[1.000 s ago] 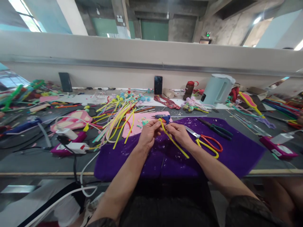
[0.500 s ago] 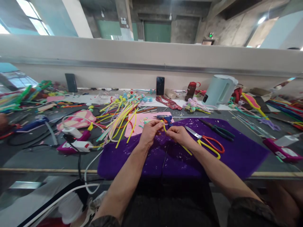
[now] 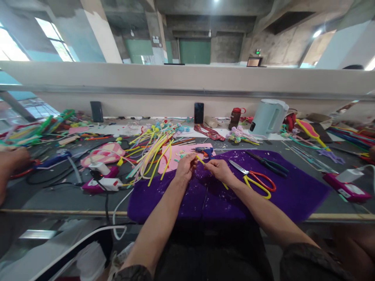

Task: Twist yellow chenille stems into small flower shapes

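1. Yellow, thin, fuzzy stem (image 3: 200, 159) angles above dark-purple cloth (image 3: 181, 205).
2. Bare left hand (image 3: 186, 166): pinched on stem's upper part.
3. Bare right hand (image 3: 219, 170): clamped lower along it.
4. Red-and-yellow-handled metal scissors (image 3: 245, 171) lie rightward on cloth.

No text legible — the green lit sign (image 3: 258, 51) is too small

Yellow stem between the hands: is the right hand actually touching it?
Touching. The head view shows the fingertips of the right hand pinching the yellow stem where it runs across from the left hand.
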`<state>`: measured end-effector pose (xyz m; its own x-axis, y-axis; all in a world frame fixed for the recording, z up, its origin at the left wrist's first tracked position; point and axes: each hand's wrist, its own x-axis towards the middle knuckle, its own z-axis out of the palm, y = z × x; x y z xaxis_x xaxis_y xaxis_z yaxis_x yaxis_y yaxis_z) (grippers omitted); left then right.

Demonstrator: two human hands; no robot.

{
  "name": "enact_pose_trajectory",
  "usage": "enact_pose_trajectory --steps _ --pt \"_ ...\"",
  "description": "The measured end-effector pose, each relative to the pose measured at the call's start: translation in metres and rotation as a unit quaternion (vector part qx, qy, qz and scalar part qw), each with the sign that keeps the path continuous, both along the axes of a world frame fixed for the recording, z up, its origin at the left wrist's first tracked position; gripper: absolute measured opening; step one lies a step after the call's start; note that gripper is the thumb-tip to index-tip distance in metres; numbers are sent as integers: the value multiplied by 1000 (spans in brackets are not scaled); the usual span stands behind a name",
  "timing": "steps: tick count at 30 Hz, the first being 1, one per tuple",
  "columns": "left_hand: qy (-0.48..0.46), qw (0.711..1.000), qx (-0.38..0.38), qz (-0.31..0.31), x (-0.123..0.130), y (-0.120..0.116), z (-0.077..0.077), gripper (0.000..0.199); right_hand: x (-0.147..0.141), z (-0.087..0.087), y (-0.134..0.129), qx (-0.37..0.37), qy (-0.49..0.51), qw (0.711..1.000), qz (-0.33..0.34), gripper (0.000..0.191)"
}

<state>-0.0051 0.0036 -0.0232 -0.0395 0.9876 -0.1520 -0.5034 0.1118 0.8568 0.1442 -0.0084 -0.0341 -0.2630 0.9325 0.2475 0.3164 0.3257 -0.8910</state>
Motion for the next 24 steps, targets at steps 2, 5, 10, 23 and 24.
enact_pose_trajectory --steps 2,5,10,23,24 --pt "-3 1000 -7 9 -2 3 -1 20 3 2 -1 5 -4 1000 5 31" --pt "-13 999 -20 34 -6 7 -3 20 5 2 -2 5 -20 1000 20 32" --pt "-17 998 -25 58 -11 8 -3 22 11 2 0 -71 -25 996 55 37" --pt "58 995 36 -68 6 -2 -6 23 13 7 2 -154 94 979 98 23" --pt "46 996 20 -71 6 -2 -5 21 12 7 2 -142 96 981 92 22"
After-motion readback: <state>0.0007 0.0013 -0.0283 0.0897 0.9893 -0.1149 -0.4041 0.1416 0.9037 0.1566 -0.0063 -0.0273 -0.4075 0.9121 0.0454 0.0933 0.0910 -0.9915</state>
